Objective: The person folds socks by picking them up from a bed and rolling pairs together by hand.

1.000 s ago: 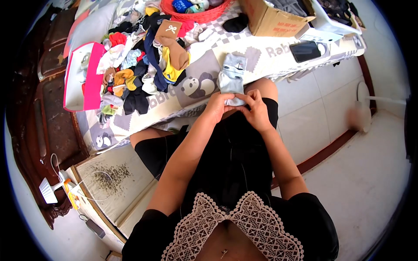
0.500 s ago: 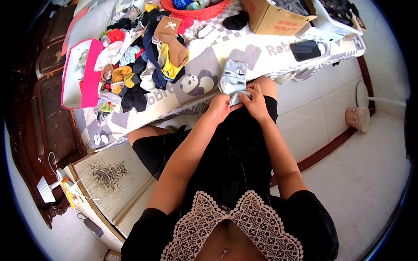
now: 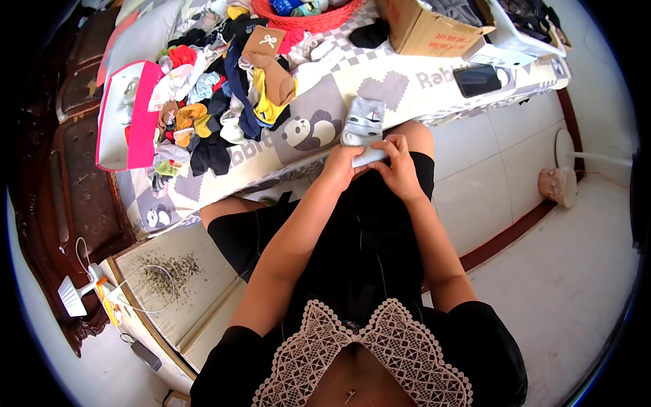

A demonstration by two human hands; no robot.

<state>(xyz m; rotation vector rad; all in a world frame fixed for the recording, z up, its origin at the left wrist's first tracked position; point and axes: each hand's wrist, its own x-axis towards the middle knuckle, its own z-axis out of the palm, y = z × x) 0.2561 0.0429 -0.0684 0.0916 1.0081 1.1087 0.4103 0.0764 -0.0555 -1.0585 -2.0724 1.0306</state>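
Observation:
A light grey-blue sock (image 3: 365, 122) with a small dark pattern lies partly on the bed edge, its near end folded over between my hands. My left hand (image 3: 341, 166) pinches the left side of the folded end. On the other side, my right hand (image 3: 399, 165) grips the same fold with thumb and bent fingers. Left of the hands, a heap of mixed socks (image 3: 217, 102) is spread on the bed, with a brown sock (image 3: 278, 83) on top near its right side.
The patterned bedsheet (image 3: 400, 129) runs under everything. Around the heap stand a pink-and-white box (image 3: 141, 115), a red basket (image 3: 308, 22) and a cardboard box (image 3: 434, 30). A phone (image 3: 477, 80) lies at the right. By my left side is a wooden cabinet (image 3: 210, 298) with scattered dark bits.
The sock's near end has been folded further up into a flat band, and its upper part looks shorter. My hands have stayed nearly in place, with the right fingers shifted slightly.

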